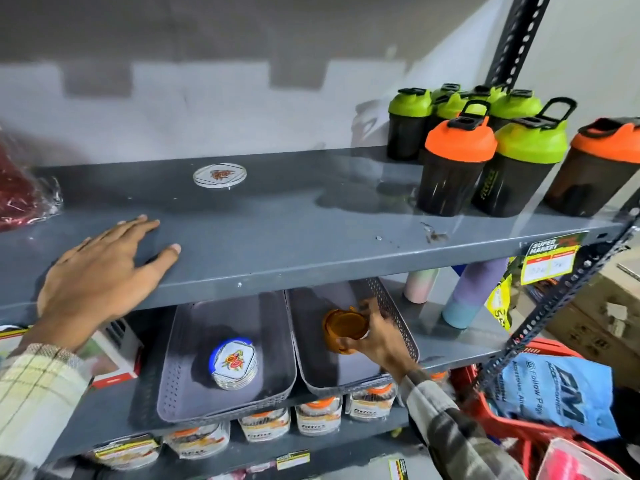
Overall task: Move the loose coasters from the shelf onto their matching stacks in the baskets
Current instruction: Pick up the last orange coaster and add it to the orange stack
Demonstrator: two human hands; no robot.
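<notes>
Progress: partly done, by the look of it. One loose coaster [219, 174] lies flat on the top shelf [311, 216], towards the back, well apart from both hands. No other loose coaster shows on that shelf.

Right hand [375, 336] is inside the right basket [391, 299] on the shelf below, its grip closed round an amber stack [344, 329] of coasters. Whether it is setting a coaster on that stack or merely steadying it, I cannot tell; the stack is tilted towards the camera and somewhat blurred.

Left hand [100, 271] rests palm down on the front edge of the top shelf, fingers spread, holding nothing.

Left basket [173, 386] holds a second stack [234, 362], standing upright: clear discs, the top one showing a blue rim and a white panel with a red-orange floral motif.

The remaining coaster is a clear round disc with a small red-brown motif at its centre. Judged on its clear body, it likely belongs with the left basket's stack rather than the amber one, though its motif is too small to match with certainty.
</notes>
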